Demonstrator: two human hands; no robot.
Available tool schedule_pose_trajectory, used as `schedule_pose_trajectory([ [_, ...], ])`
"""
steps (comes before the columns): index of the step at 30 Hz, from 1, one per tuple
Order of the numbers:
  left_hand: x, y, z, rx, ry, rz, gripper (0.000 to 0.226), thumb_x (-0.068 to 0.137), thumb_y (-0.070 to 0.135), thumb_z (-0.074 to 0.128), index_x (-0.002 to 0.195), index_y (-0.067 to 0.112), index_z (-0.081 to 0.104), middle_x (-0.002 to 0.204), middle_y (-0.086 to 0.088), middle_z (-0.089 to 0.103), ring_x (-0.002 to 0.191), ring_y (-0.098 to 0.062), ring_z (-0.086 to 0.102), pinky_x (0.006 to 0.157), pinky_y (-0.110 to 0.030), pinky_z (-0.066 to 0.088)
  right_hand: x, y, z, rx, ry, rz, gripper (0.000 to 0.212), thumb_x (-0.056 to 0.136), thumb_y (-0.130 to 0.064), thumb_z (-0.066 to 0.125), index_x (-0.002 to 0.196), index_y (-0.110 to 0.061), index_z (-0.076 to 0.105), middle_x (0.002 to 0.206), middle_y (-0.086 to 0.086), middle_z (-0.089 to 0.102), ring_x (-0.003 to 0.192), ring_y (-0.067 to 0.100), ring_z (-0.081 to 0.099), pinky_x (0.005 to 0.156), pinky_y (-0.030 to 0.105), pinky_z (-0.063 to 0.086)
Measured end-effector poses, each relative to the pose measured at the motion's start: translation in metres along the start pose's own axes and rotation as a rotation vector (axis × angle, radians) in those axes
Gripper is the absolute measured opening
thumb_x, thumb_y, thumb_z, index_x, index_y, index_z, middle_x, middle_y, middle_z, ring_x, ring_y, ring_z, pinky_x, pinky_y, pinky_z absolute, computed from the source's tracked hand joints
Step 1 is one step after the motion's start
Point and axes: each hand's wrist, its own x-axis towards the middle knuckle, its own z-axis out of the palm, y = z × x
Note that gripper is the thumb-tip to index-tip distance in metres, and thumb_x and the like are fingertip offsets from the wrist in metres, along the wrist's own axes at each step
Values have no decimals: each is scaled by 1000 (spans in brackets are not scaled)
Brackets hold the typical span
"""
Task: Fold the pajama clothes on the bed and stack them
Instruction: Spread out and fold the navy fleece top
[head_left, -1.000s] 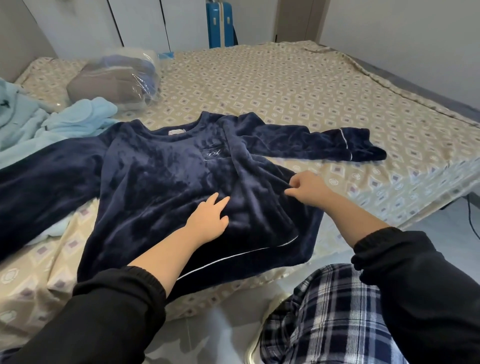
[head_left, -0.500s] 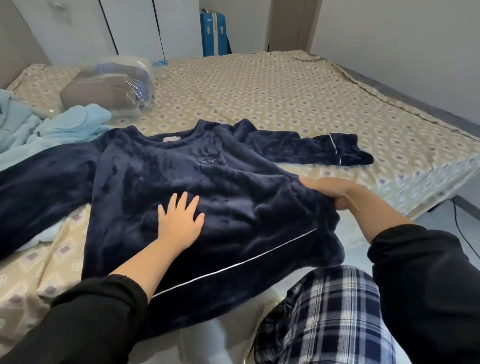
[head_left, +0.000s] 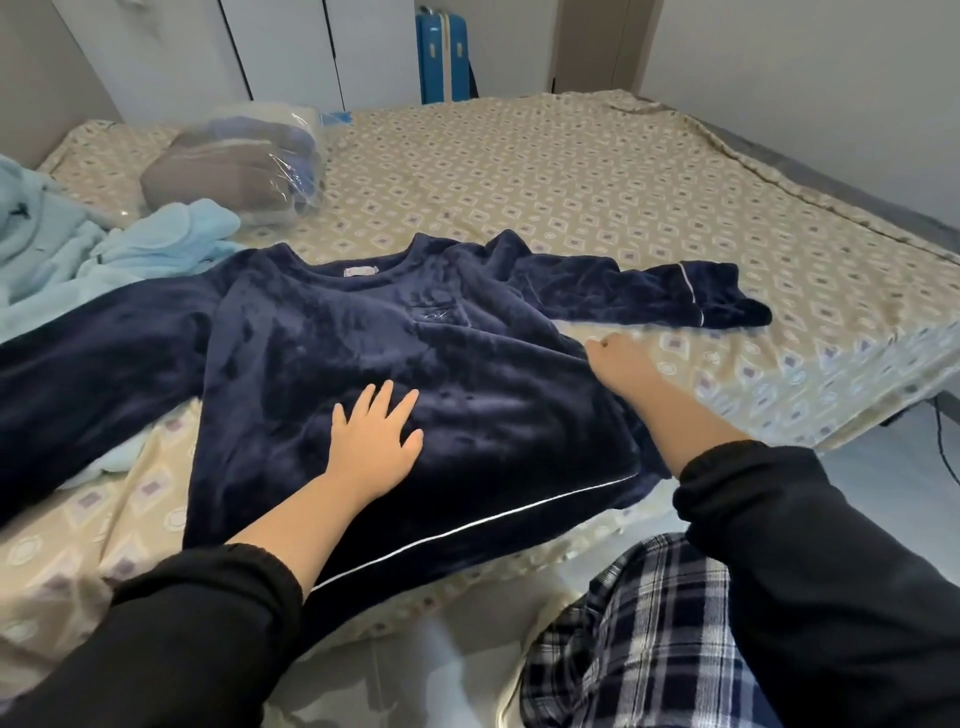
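A navy fleece pajama top (head_left: 493, 415) with white piping lies face up on the patterned bed sheet (head_left: 571, 182), its hem toward me. My left hand (head_left: 376, 434) presses flat on the middle of its front with fingers spread. At the top's right side edge, below the sleeve, my right hand (head_left: 621, 364) has its fingers curled on the fabric. The right sleeve (head_left: 649, 296) stretches out to the right and the left sleeve (head_left: 93, 364) runs off to the left. Light blue pajama clothes (head_left: 67, 249) lie crumpled at the far left.
A clear plastic bag of folded bedding (head_left: 234, 166) sits at the back left of the bed. A blue suitcase (head_left: 444, 57) stands by the white wardrobe doors (head_left: 285, 52) behind the bed. The bed's near edge is at my plaid-trousered legs (head_left: 634, 649).
My right hand moved up along the top's right edge toward the sleeve, and the body now lies flatter. My left hand stayed pressed on the front, with fingers spread wider.
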Motion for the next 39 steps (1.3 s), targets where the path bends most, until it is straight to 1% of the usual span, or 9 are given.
schedule_pose_trajectory([
  [4,0,-2,1,-37,19,9,56,97,45,35,151,36,23,162,0,10,149,-20,2,117,-52,6,16,-20,12,64,-129,57,45,101,-37,38,123,-3,57,124,16,58,114,33,53,101,42,39],
  [9,1,-4,5,-67,66,50,55,97,46,36,150,36,25,161,3,14,149,-17,6,117,-52,7,27,-17,6,26,106,142,15,89,-6,51,102,0,57,106,20,63,90,34,58,65,32,39],
  [12,0,-6,7,-102,82,77,55,97,45,37,150,36,27,161,4,16,148,-16,6,117,-51,6,31,-14,19,-243,119,136,26,90,-12,50,112,-2,59,113,19,61,103,35,58,73,34,44],
  [16,1,-7,8,-105,89,79,57,96,46,38,151,35,24,161,5,15,148,-16,5,118,-48,4,22,-45,50,-290,309,-392,42,89,-18,48,131,-11,44,134,12,45,121,35,44,98,45,36],
  [19,2,-8,10,-96,96,81,60,96,48,36,152,33,22,161,6,14,148,-15,5,117,-48,4,19,-39,73,-477,-15,-789,51,97,-37,39,146,-23,33,154,0,29,141,25,28,110,51,21],
  [23,16,-12,12,-17,109,70,61,97,53,24,153,31,14,162,4,5,149,-19,-3,117,-51,2,55,-32,62,-569,-41,-309,48,102,-39,24,143,-16,35,151,4,34,140,21,27,115,55,8],
  [27,61,-20,6,6,137,-63,60,97,52,13,154,32,5,163,-1,-1,148,-25,-11,116,-54,-1,73,-74,68,-495,188,-519,32,99,-31,38,117,-10,55,119,10,58,113,30,51,101,44,35],
  [32,123,-39,6,-18,160,-143,64,97,54,17,154,28,2,162,-6,4,149,-27,-3,119,-50,4,119,-121,78,-340,225,-678,32,98,-18,43,125,-3,53,132,14,52,116,32,51,97,44,42],
  [39,160,-52,14,-87,202,-85,68,94,56,22,154,33,-1,162,-5,-1,149,-23,-7,120,-45,3,245,-161,78,-248,-13,-294,47,97,-33,52,133,-4,44,128,18,55,109,36,57,81,35,45],
])
